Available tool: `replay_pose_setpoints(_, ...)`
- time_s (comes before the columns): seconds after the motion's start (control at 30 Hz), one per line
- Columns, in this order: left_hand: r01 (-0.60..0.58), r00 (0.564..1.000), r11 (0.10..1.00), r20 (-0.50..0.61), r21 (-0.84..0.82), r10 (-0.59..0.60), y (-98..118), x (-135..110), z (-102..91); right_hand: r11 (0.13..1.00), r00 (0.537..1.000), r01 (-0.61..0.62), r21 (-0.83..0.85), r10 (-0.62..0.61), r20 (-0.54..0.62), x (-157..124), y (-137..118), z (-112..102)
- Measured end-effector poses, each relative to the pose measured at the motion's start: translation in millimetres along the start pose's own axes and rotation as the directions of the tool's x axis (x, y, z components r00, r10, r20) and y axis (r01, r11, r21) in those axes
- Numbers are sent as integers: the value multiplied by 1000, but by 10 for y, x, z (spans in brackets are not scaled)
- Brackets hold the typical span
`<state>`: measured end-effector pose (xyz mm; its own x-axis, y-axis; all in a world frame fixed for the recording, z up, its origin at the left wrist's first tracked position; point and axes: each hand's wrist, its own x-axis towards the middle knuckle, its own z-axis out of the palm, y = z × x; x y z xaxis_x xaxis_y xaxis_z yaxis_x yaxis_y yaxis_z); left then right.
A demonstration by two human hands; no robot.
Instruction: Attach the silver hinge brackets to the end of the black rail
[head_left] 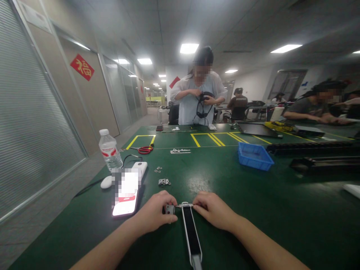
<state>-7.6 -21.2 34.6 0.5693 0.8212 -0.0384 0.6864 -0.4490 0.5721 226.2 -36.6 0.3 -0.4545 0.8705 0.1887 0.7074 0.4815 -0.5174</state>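
Note:
A small grey metal block with holes (170, 209) is held between the thumb and fingers of my left hand (153, 213). My left fingertips also come close to a thin metal pin at the far end of a long, narrow piece with a white rim and black middle (191, 234). On the other side, my right hand (215, 210) is closed, its fingertips pinching that end by the pin. The narrow piece points toward me, its near end running out of view. Just beyond my left hand lie small metal brackets (163, 182) and several small rings (158, 169).
Left on the green table (225, 187) are a lit phone (126, 202), a water bottle (110, 150) and red-handled scissors (145, 150). Thin white parts (180, 151) lie ahead. A blue tray (254, 155) and long black rails (323, 164) sit right. A person (191, 97) stands opposite, holding black straps.

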Motion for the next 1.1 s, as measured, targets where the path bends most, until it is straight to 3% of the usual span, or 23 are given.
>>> replay_pose_setpoints(0.2,-48,997,999,-60,-12,47,10,7,34,1000,1000,-7,3,7,2,7,-2,-1)
replay_pose_setpoints(0.8,24,993,993,-116,-120,-38,-71,51,98,1000,1000,5,21,-5,0,5,12,18)
replay_pose_setpoints(1.1,123,984,920,-72,-372,-161,-152,79,177,1000,1000,6,22,-6,0,5,10,13)
